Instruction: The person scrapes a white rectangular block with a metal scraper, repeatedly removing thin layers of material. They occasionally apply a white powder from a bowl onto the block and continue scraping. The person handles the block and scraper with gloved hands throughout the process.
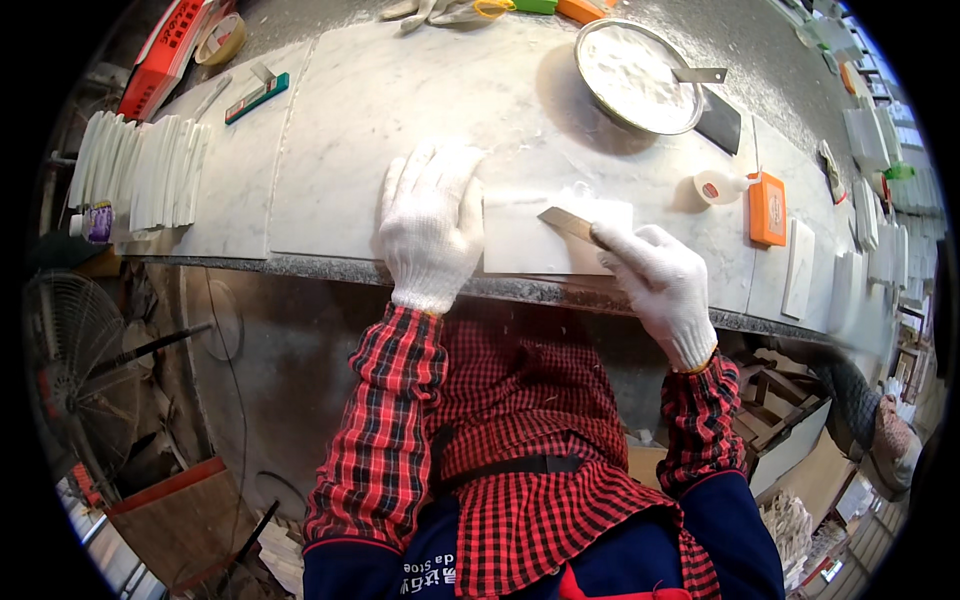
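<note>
Right fingers [618, 242] grip metal blade [566, 222] over white tile [518, 250].

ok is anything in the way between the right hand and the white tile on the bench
Only the metal blade that the right hand holds, over the white tile; nothing else visible stands between hand and tile.

Bright tabletop [345, 140], dim shadow underneath, strong fisheye curvature toward the black edges.
</note>
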Motion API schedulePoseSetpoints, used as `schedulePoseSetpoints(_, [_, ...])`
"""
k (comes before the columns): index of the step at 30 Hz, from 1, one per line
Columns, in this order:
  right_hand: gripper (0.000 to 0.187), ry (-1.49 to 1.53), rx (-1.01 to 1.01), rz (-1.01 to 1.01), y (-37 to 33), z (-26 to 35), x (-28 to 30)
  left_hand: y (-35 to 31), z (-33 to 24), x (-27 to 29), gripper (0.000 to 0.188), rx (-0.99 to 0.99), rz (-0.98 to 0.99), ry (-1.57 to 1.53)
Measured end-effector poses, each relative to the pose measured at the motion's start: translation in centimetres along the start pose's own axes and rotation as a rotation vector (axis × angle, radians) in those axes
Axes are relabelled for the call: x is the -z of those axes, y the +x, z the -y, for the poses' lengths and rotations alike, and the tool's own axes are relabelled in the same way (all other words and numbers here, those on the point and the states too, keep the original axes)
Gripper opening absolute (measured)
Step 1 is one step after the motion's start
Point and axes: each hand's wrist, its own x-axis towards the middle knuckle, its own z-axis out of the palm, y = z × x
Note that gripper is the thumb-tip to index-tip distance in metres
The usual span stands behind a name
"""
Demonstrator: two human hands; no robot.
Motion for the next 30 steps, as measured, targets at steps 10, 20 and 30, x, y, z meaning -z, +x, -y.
schedulePoseSetpoints(10, [0.031, 0.182, -0.164, -0.033, -1.3, -0.6, 1.9, 0.0, -0.1, 0.0, 0.028, -0.005, -0.005, 0.006])
schedulePoseSetpoints(20, [0.029, 0.150, -0.226, -0.300, 0.3, -5.9, 0.2, -0.1, -0.4, 0.3, 0.030, 0.020, 0.021, 0.014])
schedulePoseSetpoints(30, [0.029, 0.050, -0.242, -0.341, 3.8, -5.7, -2.5, -0.1, -0.3, 0.2, 0.029, 0.027, 0.008, 0.017])
